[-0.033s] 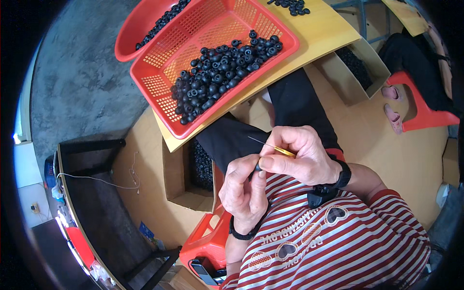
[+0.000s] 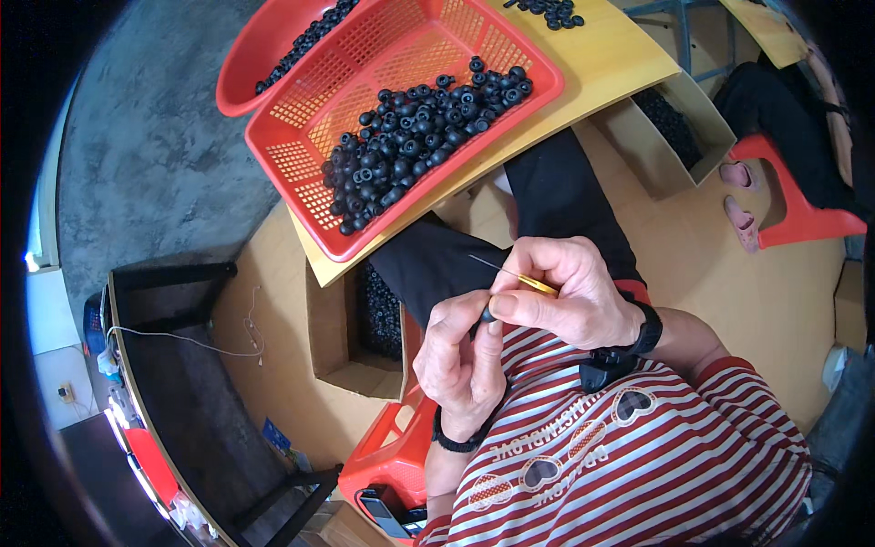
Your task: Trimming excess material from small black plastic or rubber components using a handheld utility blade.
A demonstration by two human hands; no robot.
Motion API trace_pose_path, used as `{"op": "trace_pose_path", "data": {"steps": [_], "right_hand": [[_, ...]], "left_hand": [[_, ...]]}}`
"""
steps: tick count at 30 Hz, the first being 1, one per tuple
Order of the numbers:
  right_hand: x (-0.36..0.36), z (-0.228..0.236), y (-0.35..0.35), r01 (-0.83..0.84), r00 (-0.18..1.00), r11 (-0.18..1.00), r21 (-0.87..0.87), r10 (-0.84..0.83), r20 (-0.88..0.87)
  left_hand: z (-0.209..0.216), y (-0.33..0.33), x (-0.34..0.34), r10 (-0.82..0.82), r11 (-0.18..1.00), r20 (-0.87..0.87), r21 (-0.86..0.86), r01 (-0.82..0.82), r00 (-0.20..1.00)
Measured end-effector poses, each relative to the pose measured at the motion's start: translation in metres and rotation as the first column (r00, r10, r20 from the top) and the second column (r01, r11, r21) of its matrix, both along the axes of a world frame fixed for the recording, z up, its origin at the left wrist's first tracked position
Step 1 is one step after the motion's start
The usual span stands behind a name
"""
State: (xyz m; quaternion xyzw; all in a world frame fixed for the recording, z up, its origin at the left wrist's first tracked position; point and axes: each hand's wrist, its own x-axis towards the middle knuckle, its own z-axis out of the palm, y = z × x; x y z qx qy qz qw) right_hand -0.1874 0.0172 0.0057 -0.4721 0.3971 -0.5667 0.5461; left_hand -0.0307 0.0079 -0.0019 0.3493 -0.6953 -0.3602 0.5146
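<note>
In front of my lap, my left hand [image 2: 461, 363] pinches a small black rounded part [image 2: 487, 315] between thumb and fingertips, which mostly hide it. My right hand [image 2: 572, 290] is closed around the yellow handle of a thin needle-like pick [image 2: 538, 284]. The pick's slender metal shaft points up and to the left, clear of the part. My right thumb tip touches the black part, and the two hands meet there. Beyond them, a red mesh basket [image 2: 293, 196] holds a heap of similar black hollow pieces [image 2: 410, 137].
The basket rests on a yellow table [image 2: 620, 55], beside a red basin [image 2: 239, 82] and several loose black pieces [image 2: 551, 13]. Cardboard boxes [image 2: 351, 376] of black parts stand below. A red stool [image 2: 394, 465] is at my left; another person's leg [image 2: 775, 114] shows at right.
</note>
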Motion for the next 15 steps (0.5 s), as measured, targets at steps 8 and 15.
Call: {"op": "trace_pose_path", "data": {"steps": [8,15], "right_hand": [[-0.002,-0.002,-0.001,0.078,0.996,0.99,0.114,-0.082,0.024],[-0.004,-0.007,0.001,0.124,0.992,0.987,0.099,-0.124,-0.009]], "left_hand": [[0.004,0.001,0.022,0.168,0.982,-0.094,0.103,-0.158,0.981],[0.002,-0.026,0.104,0.691,0.709,0.332,-0.139,-0.691,0.642]]}}
